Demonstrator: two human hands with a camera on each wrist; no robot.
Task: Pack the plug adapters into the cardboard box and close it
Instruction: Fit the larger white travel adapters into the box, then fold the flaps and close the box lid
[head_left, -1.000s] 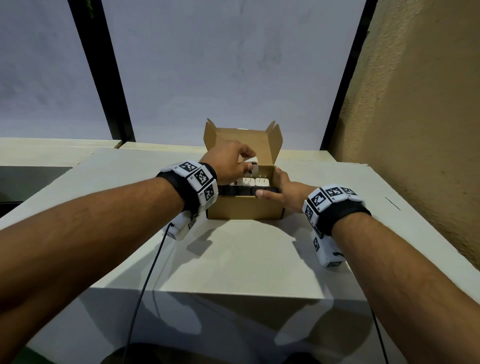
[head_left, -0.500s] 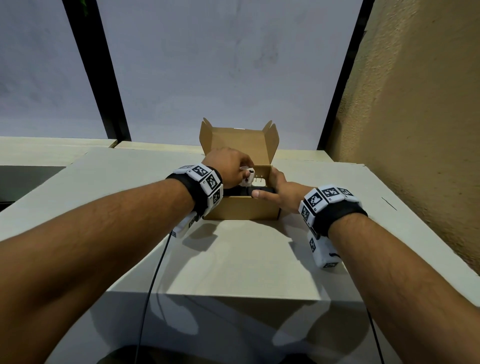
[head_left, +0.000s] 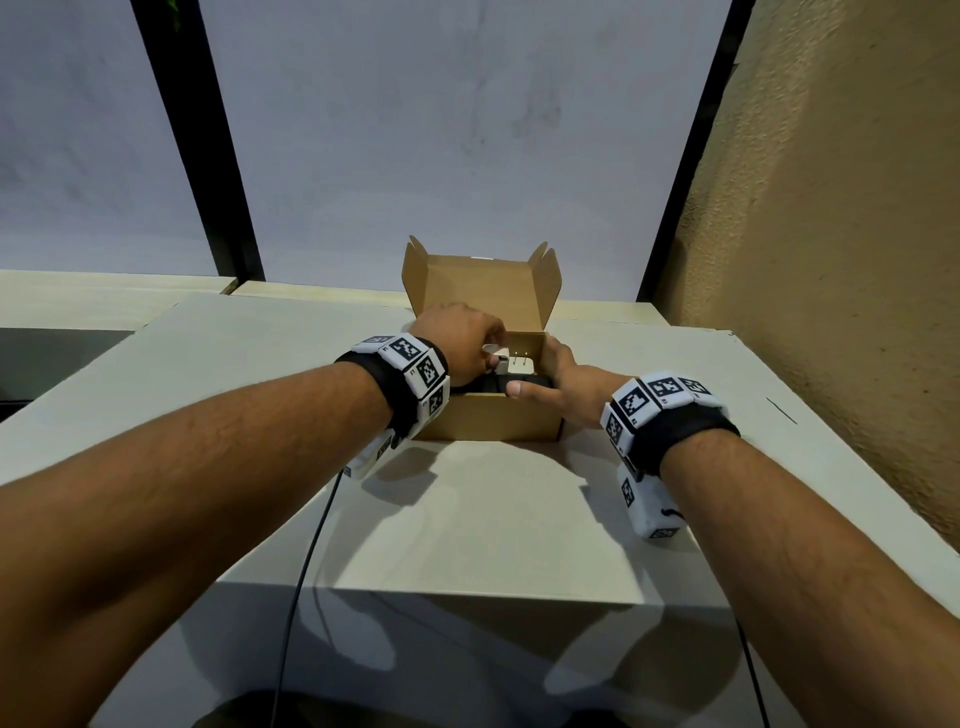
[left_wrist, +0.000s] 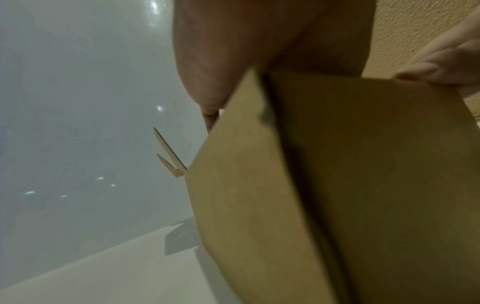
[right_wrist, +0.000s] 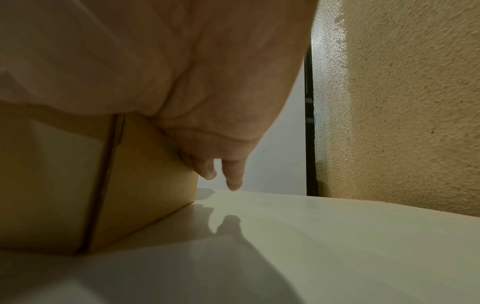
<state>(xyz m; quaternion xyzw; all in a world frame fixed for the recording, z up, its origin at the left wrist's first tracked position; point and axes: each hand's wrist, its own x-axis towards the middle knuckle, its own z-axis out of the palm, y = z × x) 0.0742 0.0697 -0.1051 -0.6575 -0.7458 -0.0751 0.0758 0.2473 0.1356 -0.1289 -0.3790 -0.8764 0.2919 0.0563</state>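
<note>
A person's left hand (head_left: 462, 340) reaches into an open cardboard box (head_left: 488, 421), fingers curled around a white plug adapter (head_left: 500, 358) being set down inside, while the right hand (head_left: 558, 382) clasps the box's right wall, thumb laid along the front rim, steadying it on the counter (head_left: 467, 519). Another white adapter (head_left: 522, 366) already sits inside, prongs up. The lid (head_left: 483, 286) stands upright behind. Packing appears under way; the next move likely calls for releasing the adapter, withdrawing the hand, then folding the lid forward and tucking its flaps.
</note>
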